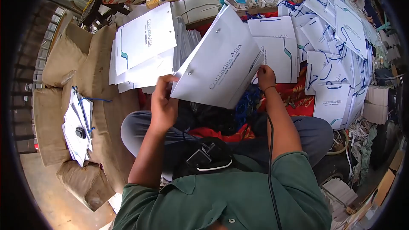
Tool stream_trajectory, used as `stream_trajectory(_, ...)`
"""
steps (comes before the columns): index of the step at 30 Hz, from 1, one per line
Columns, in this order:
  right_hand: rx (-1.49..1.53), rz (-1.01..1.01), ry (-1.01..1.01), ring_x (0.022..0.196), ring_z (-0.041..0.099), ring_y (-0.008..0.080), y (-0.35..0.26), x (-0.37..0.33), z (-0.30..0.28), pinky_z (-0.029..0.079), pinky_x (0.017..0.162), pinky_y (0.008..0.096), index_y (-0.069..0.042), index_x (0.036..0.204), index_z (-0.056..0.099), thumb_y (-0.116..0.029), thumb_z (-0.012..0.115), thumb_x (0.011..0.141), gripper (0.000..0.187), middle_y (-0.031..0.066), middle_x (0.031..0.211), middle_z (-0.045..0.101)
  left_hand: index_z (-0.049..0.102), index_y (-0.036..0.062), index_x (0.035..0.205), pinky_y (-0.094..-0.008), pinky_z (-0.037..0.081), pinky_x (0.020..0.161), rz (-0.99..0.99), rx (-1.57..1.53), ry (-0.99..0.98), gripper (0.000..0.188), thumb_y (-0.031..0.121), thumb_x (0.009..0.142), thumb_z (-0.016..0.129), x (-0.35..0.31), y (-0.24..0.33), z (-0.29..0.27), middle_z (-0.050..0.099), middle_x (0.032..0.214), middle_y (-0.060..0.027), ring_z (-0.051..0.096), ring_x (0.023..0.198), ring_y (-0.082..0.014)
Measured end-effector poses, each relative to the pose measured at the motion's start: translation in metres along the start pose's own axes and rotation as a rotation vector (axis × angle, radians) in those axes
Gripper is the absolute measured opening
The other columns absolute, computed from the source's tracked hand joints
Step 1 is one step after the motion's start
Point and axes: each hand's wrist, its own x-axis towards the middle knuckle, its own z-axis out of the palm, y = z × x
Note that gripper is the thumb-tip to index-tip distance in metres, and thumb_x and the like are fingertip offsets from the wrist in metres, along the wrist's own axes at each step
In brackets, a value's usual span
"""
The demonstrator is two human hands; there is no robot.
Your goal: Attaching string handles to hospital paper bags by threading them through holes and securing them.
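A white paper bag (221,66) with printed lettering and metal eyelets is held up tilted in front of me. My left hand (165,102) is closed on its left edge near one eyelet, thumb on the front face. The fingers of my right hand (266,76) are curled at the bag's right side edge, pinching it. No cord shows through the eyelets on the face toward me. Below the bag, a bundle of blue cords (247,104) lies between my crossed legs.
A stack of white bags (147,42) stands at the left. Bags with blue cord handles (328,68) are heaped at the right on a red cloth (300,100). A brown sofa (98,115) borders the left, with several bags (79,123) and a small black object (80,132) on it.
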Motion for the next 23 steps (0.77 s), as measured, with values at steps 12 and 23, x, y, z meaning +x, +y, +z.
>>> stream_trajectory(12, -0.574, 0.116, -0.310, 0.116, 0.073, 0.0396, -0.025, -0.065, 0.016, 0.058, 0.100, 0.0524, -0.014, 0.110, 0.079, -0.039, 0.072, 0.104, 0.027, 0.0167, 0.119, 0.079, 0.070, -0.0045, 0.133, -0.0503, 0.051, 0.106, -0.115, 0.290, -0.748, 0.043, 0.010, 0.093, 0.063, 0.010, -0.024, -0.020, 0.068, 0.123, -0.0251, 0.062, 0.120, -0.0479)
stream_trajectory(23, 0.149, -0.001, -0.504, 0.149, 0.051, 0.0304, -0.101, -0.079, 0.000, 0.037, 0.120, 0.0678, -0.011, 0.098, 0.079, -0.034, 0.082, 0.092, 0.024, 0.0159, 0.156, 0.062, 0.041, 0.0007, 0.167, -0.0483, 0.049, 0.110, 0.238, 0.937, -0.413, 0.088, -0.011, 0.082, 0.059, 0.018, -0.045, 0.030, 0.060, 0.143, -0.0204, 0.059, 0.132, -0.0418)
